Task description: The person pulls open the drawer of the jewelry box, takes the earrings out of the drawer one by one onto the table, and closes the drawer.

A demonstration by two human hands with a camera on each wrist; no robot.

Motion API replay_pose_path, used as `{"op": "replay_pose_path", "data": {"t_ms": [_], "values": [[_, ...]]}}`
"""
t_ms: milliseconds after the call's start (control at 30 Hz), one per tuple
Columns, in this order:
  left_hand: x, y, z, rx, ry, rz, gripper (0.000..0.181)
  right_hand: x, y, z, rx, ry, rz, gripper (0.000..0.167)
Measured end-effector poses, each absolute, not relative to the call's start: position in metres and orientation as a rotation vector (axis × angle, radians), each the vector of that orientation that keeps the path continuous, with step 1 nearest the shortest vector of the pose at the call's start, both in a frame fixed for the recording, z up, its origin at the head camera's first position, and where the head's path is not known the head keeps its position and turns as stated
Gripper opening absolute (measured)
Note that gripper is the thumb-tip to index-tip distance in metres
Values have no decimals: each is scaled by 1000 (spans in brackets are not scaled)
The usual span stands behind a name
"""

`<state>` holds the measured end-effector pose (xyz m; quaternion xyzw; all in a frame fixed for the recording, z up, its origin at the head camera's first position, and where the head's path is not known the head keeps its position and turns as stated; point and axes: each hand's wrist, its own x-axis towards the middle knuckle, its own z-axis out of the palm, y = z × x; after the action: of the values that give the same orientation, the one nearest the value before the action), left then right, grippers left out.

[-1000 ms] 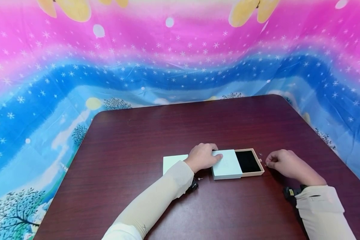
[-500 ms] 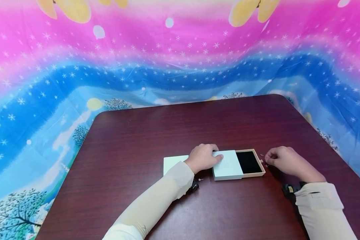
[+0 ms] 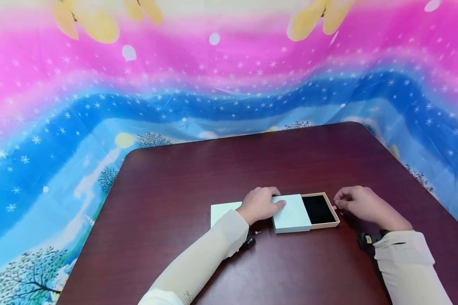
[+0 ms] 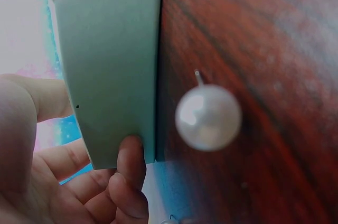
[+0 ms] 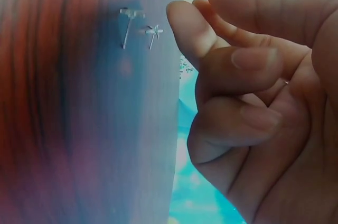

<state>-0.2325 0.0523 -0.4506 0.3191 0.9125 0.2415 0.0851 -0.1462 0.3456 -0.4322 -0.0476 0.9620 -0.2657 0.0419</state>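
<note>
My left hand (image 3: 261, 205) grips the closed end of a pale mint slide-out jewelry box (image 3: 291, 214), thumb on top. Its black-lined drawer (image 3: 319, 209) sticks out to the right. In the left wrist view, fingers curl around the box end (image 4: 108, 76), and a pearl stud earring (image 4: 208, 118) lies beside it. At the drawer's right end hovers my right hand (image 3: 360, 205), near the small pull tab. The right wrist view shows its thumb and index fingertips apart and the other fingers folded. Two small stud earrings (image 5: 153, 31) lie close by. Whether the fingertips touch the tab is unclear.
A second pale mint box (image 3: 223, 209) lies left of the first, partly hidden by my left forearm. Everything rests on a dark reddish wooden table (image 3: 198, 169). A patterned cloth (image 3: 229, 101) hangs behind and around the table.
My right hand has shifted slightly left toward the drawer's end and now hides one small earring in the head view. The left hand keeps its grip. The head view has tilted slightly.
</note>
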Motion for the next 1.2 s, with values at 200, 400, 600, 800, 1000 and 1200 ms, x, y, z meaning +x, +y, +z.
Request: {"op": "replay_pose_path", "data": {"t_ms": [200, 400, 600, 800, 1000, 1200], "values": [[-233, 52, -449, 951, 2733, 721, 34, -150, 345, -438, -151, 2908, -889, 10], [-232, 53, -454, 944, 2742, 753, 41, -149, 347, -443, -179, 2896, -922, 10], [-232, 53, -453, 869, 2813, 720, 69, -150, 344, -445, -165, 2873, -945, 9], [-225, 53, -447, 915, 2869, 639, 73, -148, 343, -445, -170, 2872, -981, 10], [-217, 50, -431, 959, 2938, 518, 73, -147, 340, -444, -189, 2865, -988, 9], [-215, 47, -415, 1018, 2822, 389, 81, -148, 340, -438, -205, 2867, -988, 9]]}}
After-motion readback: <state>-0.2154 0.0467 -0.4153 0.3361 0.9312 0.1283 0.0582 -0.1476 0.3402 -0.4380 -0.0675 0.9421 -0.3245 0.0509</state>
